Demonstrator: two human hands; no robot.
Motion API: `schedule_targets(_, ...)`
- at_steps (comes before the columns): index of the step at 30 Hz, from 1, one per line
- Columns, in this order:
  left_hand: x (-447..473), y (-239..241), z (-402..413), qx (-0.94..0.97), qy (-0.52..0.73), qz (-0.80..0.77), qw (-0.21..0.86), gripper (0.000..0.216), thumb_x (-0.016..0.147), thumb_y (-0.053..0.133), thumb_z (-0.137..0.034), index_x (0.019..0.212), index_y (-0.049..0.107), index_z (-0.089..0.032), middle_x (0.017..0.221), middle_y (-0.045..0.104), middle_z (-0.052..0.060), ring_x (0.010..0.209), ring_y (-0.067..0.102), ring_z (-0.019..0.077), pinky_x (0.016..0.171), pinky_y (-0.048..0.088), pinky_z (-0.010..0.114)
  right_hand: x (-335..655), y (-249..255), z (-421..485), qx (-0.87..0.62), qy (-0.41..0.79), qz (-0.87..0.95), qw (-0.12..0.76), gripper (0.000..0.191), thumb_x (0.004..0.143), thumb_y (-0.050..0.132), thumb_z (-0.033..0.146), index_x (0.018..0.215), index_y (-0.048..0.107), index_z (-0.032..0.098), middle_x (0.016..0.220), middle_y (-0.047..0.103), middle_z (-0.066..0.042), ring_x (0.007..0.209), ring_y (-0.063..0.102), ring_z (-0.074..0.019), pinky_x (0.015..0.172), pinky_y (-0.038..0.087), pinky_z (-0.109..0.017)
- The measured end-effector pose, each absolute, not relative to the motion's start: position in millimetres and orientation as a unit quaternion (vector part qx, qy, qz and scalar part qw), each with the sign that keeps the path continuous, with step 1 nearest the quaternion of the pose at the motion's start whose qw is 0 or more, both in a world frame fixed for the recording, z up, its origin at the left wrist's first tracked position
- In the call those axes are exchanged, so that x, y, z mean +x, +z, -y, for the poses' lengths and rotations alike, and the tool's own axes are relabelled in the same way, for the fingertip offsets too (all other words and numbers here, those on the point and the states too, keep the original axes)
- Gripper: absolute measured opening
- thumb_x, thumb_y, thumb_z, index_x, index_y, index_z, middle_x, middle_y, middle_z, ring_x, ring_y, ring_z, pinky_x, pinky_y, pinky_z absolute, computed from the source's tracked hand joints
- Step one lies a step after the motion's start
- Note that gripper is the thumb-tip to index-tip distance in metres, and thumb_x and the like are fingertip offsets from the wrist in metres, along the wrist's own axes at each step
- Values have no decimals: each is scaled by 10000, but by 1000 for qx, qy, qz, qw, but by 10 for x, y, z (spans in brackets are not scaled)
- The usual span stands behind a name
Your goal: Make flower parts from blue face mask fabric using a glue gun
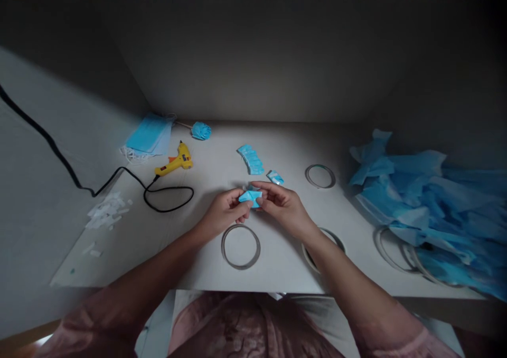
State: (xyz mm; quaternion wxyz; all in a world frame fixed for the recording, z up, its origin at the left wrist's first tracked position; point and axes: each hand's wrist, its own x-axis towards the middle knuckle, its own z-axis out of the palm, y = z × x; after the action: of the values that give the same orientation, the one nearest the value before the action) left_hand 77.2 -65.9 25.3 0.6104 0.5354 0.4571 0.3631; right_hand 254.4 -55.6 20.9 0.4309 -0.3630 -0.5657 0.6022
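Note:
A small folded piece of blue mask fabric (252, 196) is pinched between both hands above the middle of the table. My left hand (226, 209) grips its left end, fingers closed. On its right end, the thumb and fingers of my right hand (282, 204) are closed too. Just beyond my fingers lies a small folded blue piece (275, 177). Farther back is a row of overlapping folded blue pieces (251, 159). A thin ring, like a tape roll (241, 266), rests just in front of my left hand.
A yellow glue gun (177, 160) with a black cord (169, 210) lies left, near blue face masks (148, 134) and a blue fabric flower (201, 131). White scraps (106, 211) lie far left. At right are a blue fabric heap (428, 199) and more rings (320, 176).

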Motion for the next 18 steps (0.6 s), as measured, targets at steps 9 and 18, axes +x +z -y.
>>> schedule_targets(9,771,272,664,536,363,-453,612,203,726,625,-334,770,526,-162,608,559,-34,514,505,79,528,430,217,2537,224,560,-374,595,569,427,354,804,676,339,1145,657,245,827,644,0,762,606,-132,778,519,-312)
schedule_targets(18,781,254,653,561,383,-459,573,191,716,627,-313,792,527,-169,604,537,-45,517,490,79,520,416,210,2528,164,557,-388,537,619,421,381,807,649,302,1173,645,199,860,663,-27,766,592,-132,743,488,-286)
